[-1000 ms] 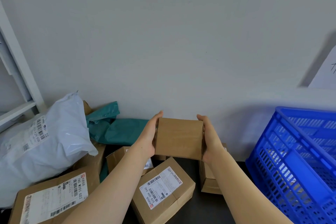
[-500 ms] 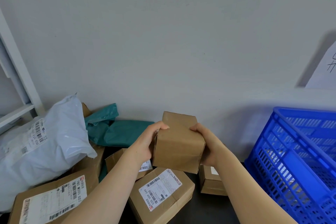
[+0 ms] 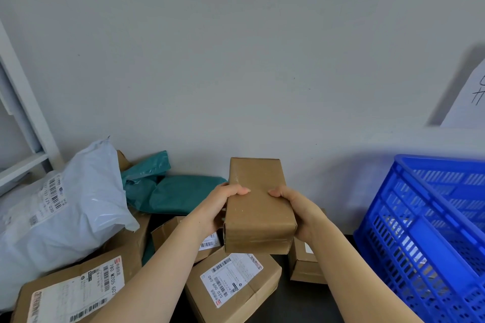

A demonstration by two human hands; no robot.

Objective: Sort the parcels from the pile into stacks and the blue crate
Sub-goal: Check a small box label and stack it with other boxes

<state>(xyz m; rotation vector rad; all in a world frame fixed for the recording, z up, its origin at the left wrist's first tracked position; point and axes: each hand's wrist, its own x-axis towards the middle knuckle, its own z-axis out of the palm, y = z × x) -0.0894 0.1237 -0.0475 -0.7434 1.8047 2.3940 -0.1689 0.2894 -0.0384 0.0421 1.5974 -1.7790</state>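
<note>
A plain brown cardboard parcel [image 3: 258,207] is held in the air above the pile, its long top face toward me. My left hand [image 3: 219,208] grips its left side with the thumb on top. My right hand [image 3: 295,211] grips its right side the same way. Below lie a labelled brown box [image 3: 233,288], a small box [image 3: 305,262] to its right and a half-hidden box [image 3: 170,233] behind my left arm. The blue crate [image 3: 430,231] stands at the right.
A white poly bag [image 3: 60,207] and teal poly bags [image 3: 173,191] lie at the left against the wall. A large flat labelled box [image 3: 76,288] sits bottom left. A white shelf frame [image 3: 21,118] stands at the far left, a paper sheet [image 3: 469,97] hangs upper right.
Both hands have tipped the brown parcel: its front face has rolled down and its top face now shows lengthwise. The thumbs have come over onto the top.
</note>
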